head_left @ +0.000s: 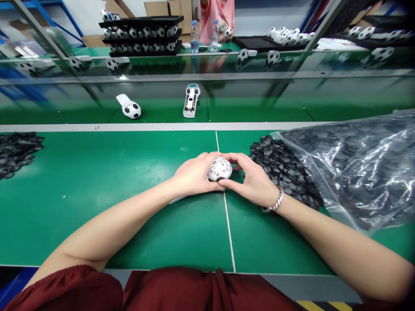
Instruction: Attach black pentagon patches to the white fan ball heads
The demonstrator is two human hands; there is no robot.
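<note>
A white handheld device [219, 169] with a round, football-like openwork head is held low over the green table. My left hand [196, 175] wraps it from the left, covering most of its body; a pale edge of the handle shows under the wrist. From the right, my right hand [254, 179] grips the head's rim with thumb and fingers. A dark piece shows at the head's near edge, by my right thumb. Whether my right fingertips also hold a small piece is hidden. Right beside that hand lies a heap of small black plastic pieces [282, 168].
A clear plastic bag [363, 168] of black pieces covers the right side. Another black heap [16, 153] lies far left. Beyond the white strip are a football-headed device [131, 109] and an opened one [191, 101]. Behind stand stacked black trays [142, 39] and a person in pink [217, 19].
</note>
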